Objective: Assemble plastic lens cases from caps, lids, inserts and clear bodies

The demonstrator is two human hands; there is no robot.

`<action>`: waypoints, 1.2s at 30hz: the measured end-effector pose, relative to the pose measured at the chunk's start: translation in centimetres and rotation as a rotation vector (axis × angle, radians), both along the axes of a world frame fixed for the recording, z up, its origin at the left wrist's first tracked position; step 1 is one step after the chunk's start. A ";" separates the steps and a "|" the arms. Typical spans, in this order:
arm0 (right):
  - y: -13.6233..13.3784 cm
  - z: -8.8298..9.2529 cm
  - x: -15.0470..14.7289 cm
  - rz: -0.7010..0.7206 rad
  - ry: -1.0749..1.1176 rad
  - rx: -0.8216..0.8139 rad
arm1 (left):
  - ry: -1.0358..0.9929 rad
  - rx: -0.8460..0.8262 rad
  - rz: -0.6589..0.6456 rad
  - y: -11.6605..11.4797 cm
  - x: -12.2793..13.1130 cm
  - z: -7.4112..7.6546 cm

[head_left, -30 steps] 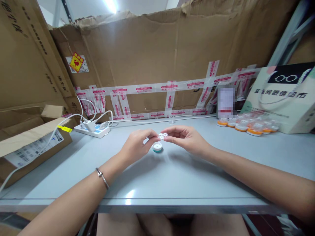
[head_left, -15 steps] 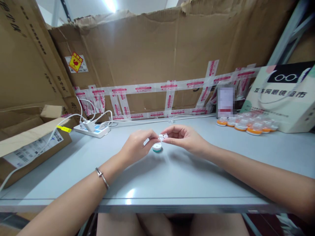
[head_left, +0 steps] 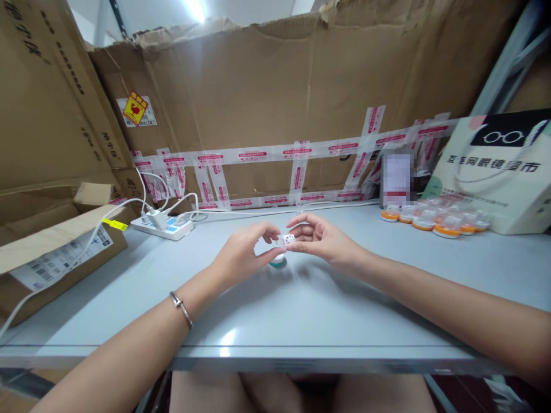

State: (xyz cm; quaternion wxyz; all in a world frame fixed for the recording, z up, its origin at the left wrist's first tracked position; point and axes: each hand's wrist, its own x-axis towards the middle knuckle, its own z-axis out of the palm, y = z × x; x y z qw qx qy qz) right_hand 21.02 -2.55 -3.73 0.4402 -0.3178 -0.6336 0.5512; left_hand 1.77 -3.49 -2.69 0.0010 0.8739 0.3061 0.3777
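A small white plastic piece full of holes [head_left: 289, 240], like a little lens basket, is held up between my two hands. My right hand [head_left: 325, 241] pinches its right end, thumb in front and curled fingers behind, with the index finger lifted. My left hand [head_left: 243, 246] is at its left end, the thumb tip at the lower edge and the fingertips close above; the exact contact is hard to make out. Below the fingers a small round white cap with a teal rim [head_left: 278, 261] sits on the table, partly covered by my left thumb.
Several clear cases with orange bases [head_left: 446, 230] stand at the right, before a phone-like screen [head_left: 396, 178] and a paper bag [head_left: 491, 172]. A small clear part [head_left: 300, 207] lies behind my hands. To the left are a power strip [head_left: 172, 228] with cables and an open carton [head_left: 64, 258].
My left fingers have spread wider around the piece and my right index finger has lifted. The piece has turned a little, showing its holes more plainly. The cap is more covered.
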 end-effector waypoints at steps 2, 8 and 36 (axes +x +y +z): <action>-0.1 0.1 -0.2 -0.001 0.008 -0.017 | 0.011 0.011 -0.028 0.0 0.1 0.0; -0.2 0.2 -0.3 0.006 0.029 -0.049 | -0.024 -0.009 -0.078 -0.2 0.3 0.1; 2.2 -1.1 -0.2 -0.147 -0.262 0.303 | -0.018 -0.509 0.031 2.7 0.9 -3.4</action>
